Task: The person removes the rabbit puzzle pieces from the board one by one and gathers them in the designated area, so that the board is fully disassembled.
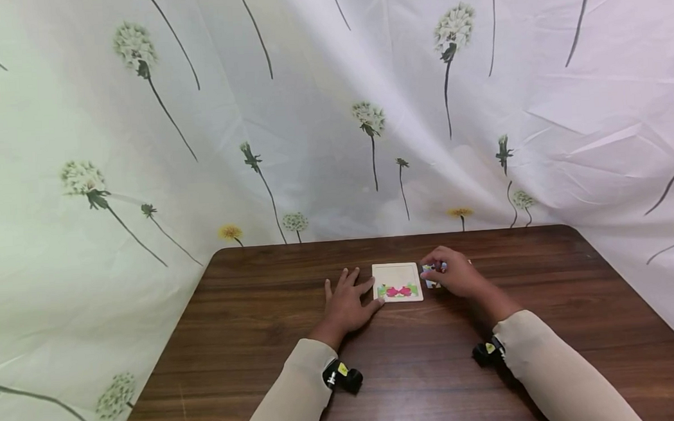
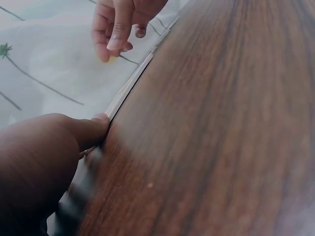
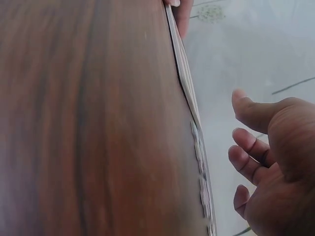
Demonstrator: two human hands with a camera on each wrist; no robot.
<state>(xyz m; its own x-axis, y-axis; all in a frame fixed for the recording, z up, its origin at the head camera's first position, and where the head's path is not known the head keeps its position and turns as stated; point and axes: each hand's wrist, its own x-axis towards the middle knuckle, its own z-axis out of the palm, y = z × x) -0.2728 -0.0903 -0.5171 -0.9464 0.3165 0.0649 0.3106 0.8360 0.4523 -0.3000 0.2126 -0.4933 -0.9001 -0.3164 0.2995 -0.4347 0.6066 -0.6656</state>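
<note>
A small pale puzzle board lies flat on the table, with pink and green pieces set along its near side. My left hand rests at the board's left side, fingers spread; the thumb touches the near left corner, and in the left wrist view the thumb meets the board's edge. Over loose, colourful puzzle pieces right of the board hovers my right hand, partly covering them. In the right wrist view the right hand has loosely bent fingers, nothing between them, above the row of pieces.
The dark wooden table reaches back to a white curtain printed with dandelions. Each wrist wears a small black camera, one on the left and one on the right, below light sleeves.
</note>
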